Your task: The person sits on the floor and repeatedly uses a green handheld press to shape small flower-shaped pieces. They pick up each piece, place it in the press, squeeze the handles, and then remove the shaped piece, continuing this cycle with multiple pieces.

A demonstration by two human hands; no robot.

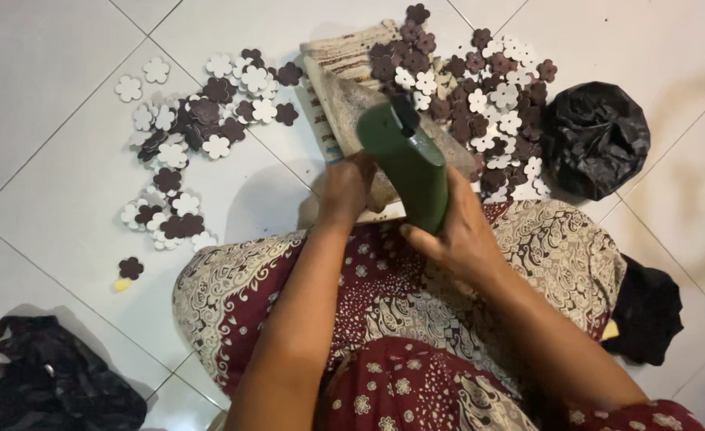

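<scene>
Right hand (460, 235) clenched round lower body of dark green plastic squeeze bottle (410, 164), tilted, nozzle away over worn cloth-wrapped board (344, 96); left hand (346, 187) pressed on board, grip unclear; probably light, smooth, slightly squashy, best gripped mid-body; brown and white flower-shaped foam cutouts (480, 92) scattered beyond.

Left hand (344, 185): fingertips hidden behind the green bottle (412, 168), so contact can't be judged. Bottle's base is buried in the right hand (458, 235). The board (344, 112) beyond the grip is part covered by flower cutouts (480, 96). Black bag (49, 383) is cut off at the bottom edge.
</scene>
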